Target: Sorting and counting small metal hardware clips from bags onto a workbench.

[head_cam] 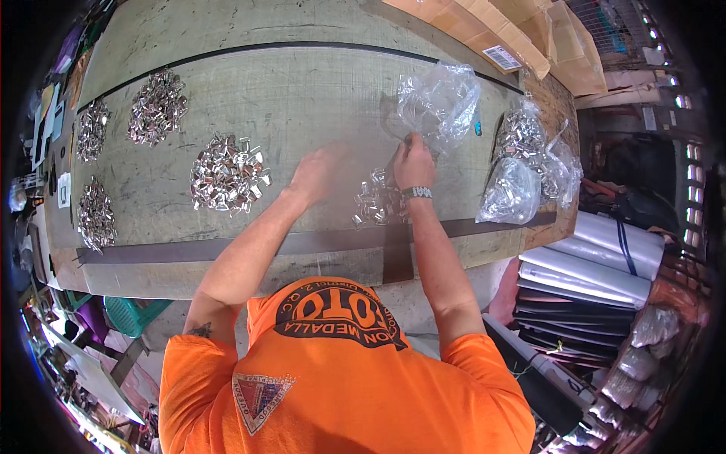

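My left hand (320, 170) is stretched over the table, its fingers blurred, so I cannot tell whether they hold anything. My right hand (417, 167), with a bracelet at the wrist, has its fingers curled at the lower edge of a crumpled clear plastic bag (442, 99). Whether it grips the bag is not clear. Between my forearms lies a loose scatter of small shiny metal clips (368, 204), partly behind my right wrist. A larger heap of similar metal clips (228, 175) sits left of my left hand.
Further heaps of metal pieces (157, 108) lie at the table's left. Filled plastic bags (510, 190) stand at its right, near cardboard boxes (488, 28). A dark flat strip (198, 249) runs along the near edge of the worktable (317, 85). Rolls of sheeting (590, 278) are at the right.
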{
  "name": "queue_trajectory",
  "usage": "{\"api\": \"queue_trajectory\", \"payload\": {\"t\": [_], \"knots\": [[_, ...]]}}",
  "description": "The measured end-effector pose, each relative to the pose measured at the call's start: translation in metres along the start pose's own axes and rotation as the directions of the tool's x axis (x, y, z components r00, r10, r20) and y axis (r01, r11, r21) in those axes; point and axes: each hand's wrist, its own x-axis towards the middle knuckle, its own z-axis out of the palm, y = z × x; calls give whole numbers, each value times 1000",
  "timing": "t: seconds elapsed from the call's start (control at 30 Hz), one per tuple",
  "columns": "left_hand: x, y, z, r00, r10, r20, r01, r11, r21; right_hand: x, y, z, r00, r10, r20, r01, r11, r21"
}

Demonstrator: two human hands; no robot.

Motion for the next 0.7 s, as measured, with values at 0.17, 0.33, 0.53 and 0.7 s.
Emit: {"api": "queue_trajectory", "payload": {"t": [0.17, 0.33, 0.53, 0.7], "knots": [[-8, -4, 8, 990, 137, -17, -132, 974, 186, -6, 3, 5, 1000, -22, 1, 22, 999, 34], [0, -2, 6, 991, 128, 38, -132, 981, 139, 1, 17, 10, 998, -44, 52, 41, 998, 48], [4, -4, 6, 995, 59, 84, -67, 993, 102, -14, 7, -18, 960, -213, 180, 184, 969, 165], [6, 13, -14, 994, -50, 101, 59, 995, -84, -38, -21, -67, 895, -446, 3, 409, 823, 396]]}}
